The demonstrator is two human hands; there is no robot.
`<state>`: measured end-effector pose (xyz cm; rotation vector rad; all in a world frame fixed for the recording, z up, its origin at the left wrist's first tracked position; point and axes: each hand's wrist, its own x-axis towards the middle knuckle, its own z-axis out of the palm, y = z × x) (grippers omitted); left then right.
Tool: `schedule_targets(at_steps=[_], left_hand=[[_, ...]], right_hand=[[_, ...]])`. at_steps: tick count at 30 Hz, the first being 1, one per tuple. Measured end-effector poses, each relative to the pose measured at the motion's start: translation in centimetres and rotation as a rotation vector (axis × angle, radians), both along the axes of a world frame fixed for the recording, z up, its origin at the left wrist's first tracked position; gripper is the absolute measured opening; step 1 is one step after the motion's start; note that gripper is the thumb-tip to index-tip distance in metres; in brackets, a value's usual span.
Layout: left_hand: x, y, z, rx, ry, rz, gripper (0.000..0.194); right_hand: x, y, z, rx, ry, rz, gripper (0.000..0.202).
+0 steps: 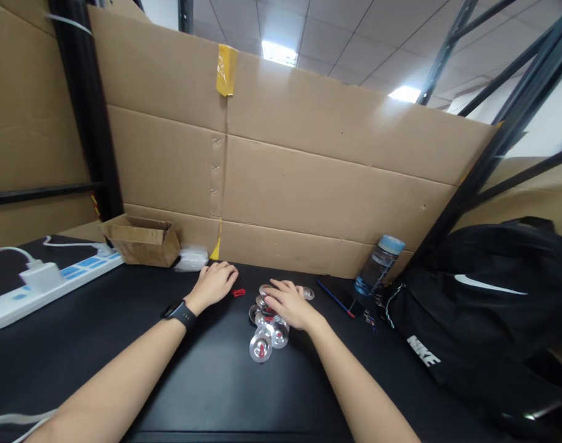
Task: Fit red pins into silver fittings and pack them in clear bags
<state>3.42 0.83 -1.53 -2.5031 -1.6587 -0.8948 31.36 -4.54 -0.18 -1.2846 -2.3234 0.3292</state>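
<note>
A small pile of round, shiny, clear-silvery discs (pixel 261 348) lies on the black tabletop, some with red bits at their centres. My right hand (pixel 290 304) rests palm down over the upper part of this pile, fingers stretched out and covering several discs. One disc (pixel 308 293) lies just past its fingertips on the right. Further left, my left hand (pixel 216 284) lies palm down on the table with fingers extended and no object visible in it. Beside its fingertips is a small red bundle of cord (pixel 238 293). What lies beneath both palms is hidden.
An open cardboard box (pixel 144 246) and a clear plastic packet (pixel 191 259) stand at the back left, near a white power strip (pixel 77 277). On the right are a blue pen-like stick (pixel 333 298), a water bottle (pixel 377 267) and a black backpack (pixel 484 314). A cardboard wall (pixel 308 184) closes the back.
</note>
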Motion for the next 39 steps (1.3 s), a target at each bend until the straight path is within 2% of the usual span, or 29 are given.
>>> schedule_targets(at_steps=[2,5,11,16,21,25,31,34,36,39], left_hand=[[0.0,0.0,-0.2,-0.006,0.014,-0.008,0.034],[0.3,-0.1,-0.3,-0.015,0.001,-0.040,0.030],[2.8,-2.0,1.2,0.005,-0.189,-0.250,0.021],[5.2,-4.5,2.2,0.159,-0.218,-0.274,0.021],[5.7,-5.1,2.1,0.195,-0.226,-0.245,0.014],[5.8,-5.4,2.3,0.195,-0.265,-0.223,0.011],[5.9,-5.8,2.5,0.124,-0.261,-0.371,0.006],[5.7,-5.7,2.7,0.121,-0.250,-0.380,0.007],[5.6,-5.6,2.9,0.128,-0.232,-0.366,0.009],[4.9,-4.9,3.0,0.125,-0.204,-0.329,0.012]], right_hand=[[-1.0,0.2,-0.5,-0.033,0.002,-0.013,0.040],[-1.2,0.9,-0.5,-0.047,0.068,-0.013,0.039],[-0.2,1.2,0.3,-0.112,0.548,0.030,0.040],[-1.1,-0.2,0.6,-0.281,0.790,0.121,0.043],[-2.3,-1.2,0.7,-0.236,0.781,0.180,0.051],[-2.4,-1.4,1.0,-0.147,0.739,0.167,0.043],[-1.6,-1.8,1.9,-0.099,0.627,0.218,0.053],[-1.5,-1.9,2.0,-0.147,0.636,0.248,0.051],[-1.5,-1.8,1.9,-0.151,0.640,0.237,0.050],[-1.0,-1.2,1.6,-0.066,0.587,0.164,0.048]])
